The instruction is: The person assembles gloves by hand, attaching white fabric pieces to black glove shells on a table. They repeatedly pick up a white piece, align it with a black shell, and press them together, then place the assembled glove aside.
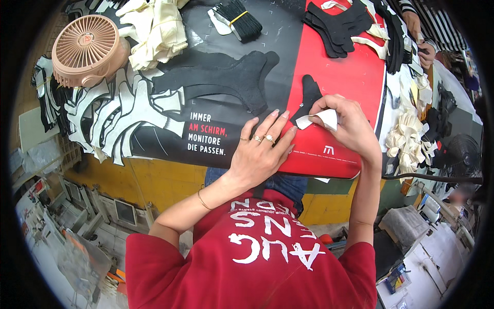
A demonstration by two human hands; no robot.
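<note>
My right hand (350,123) pinches a small white piece (328,119), which looks like peeled backing or thin lining, curled up between thumb and fingers. Its lower end lies against a small black cut piece (310,91) on the red part of the mat. My left hand (262,147) rests flat, fingers stretched out and rings on two of them, with its fingertips beside the white piece and the black piece. Just beyond those fingers lies a stack of larger black cut pieces (221,74). The fingers of my right hand partly hide the white piece.
A pink fan (87,49) stands at the far left, near white black-edged pieces (139,110) and a cream bundle (154,33). Black straps (239,20) and more black pieces (337,26) lie farther back. Another person's hand (426,54) is at the right; a cream heap (406,141) sits nearer.
</note>
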